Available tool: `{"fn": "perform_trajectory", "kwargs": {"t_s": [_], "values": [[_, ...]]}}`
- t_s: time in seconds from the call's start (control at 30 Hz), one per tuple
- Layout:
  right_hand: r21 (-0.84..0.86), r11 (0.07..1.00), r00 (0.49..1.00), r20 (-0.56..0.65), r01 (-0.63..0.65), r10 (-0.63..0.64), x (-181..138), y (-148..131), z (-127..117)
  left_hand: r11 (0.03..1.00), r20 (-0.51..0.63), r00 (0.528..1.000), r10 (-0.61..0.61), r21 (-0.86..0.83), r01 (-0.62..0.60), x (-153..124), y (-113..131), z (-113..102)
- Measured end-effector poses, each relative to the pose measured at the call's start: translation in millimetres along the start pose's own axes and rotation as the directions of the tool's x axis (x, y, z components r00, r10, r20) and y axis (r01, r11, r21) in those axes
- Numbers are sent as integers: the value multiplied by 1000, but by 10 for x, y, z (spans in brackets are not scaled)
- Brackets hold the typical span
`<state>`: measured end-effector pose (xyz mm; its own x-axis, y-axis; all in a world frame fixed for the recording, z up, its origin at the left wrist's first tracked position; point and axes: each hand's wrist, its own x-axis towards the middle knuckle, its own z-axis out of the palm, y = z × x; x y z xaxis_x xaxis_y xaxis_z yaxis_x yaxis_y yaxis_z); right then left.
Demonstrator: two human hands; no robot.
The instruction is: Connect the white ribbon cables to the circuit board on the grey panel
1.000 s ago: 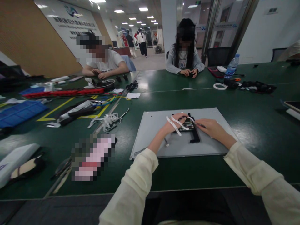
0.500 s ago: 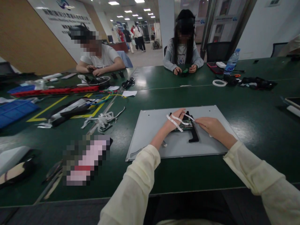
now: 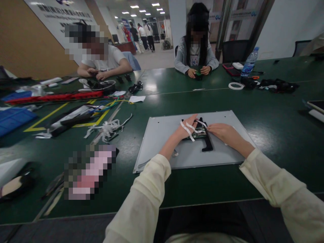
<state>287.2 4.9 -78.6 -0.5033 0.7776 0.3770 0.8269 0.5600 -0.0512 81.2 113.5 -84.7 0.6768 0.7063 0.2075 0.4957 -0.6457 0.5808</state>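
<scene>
A grey metal panel [image 3: 162, 141] lies flat on the green table [image 3: 265, 111] in front of me. Near its middle sit a small green circuit board [image 3: 199, 133] and a black bracket [image 3: 207, 143]. My left hand [image 3: 186, 129] rests on the board's left side, fingers curled, with white ribbon strips [image 3: 188, 130] draped over it. My right hand [image 3: 222, 132] lies on the panel just right of the board, fingers pinched at the board's edge; what they grip is too small to make out.
Left of the panel lie a bundle of white strips [image 3: 107, 128], cables, a red bar [image 3: 58, 97] and blue trays. A tape roll [image 3: 234, 86], a water bottle [image 3: 249, 63] and black parts sit far right. Two people work across the table.
My hands keep their place on the board. The view has shifted slightly, so the panel appears a little higher and further left in the picture.
</scene>
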Motion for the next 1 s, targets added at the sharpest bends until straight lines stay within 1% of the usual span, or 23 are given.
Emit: {"fn": "perform_trajectory", "kwargs": {"t_s": [0.17,0.33,0.6,0.7,0.8,0.9,1.0], "values": [[23,1000,1000,-2,-7,7,12,14,-2,998,20,1000,-24,-50,25,-2,48,-70],[62,998,1000,4,-23,23,2,-3,-26,997,38,998,-43,-69,46,-10,70,-88],[205,970,990,-21,-135,142,-34,-59,-47,995,52,997,-60,-77,64,-24,86,-87],[274,945,982,-26,-175,190,-11,-77,-37,996,71,994,-77,-47,81,-17,99,-90],[305,928,972,-25,-216,235,7,-81,-22,996,77,994,-82,-20,83,-18,117,-93],[322,921,971,-13,-221,238,14,-82,-23,996,76,994,-81,-22,83,-24,133,-98],[344,914,973,-5,-215,231,17,-89,-43,994,90,993,-77,-64,83,-26,144,-107]]}}
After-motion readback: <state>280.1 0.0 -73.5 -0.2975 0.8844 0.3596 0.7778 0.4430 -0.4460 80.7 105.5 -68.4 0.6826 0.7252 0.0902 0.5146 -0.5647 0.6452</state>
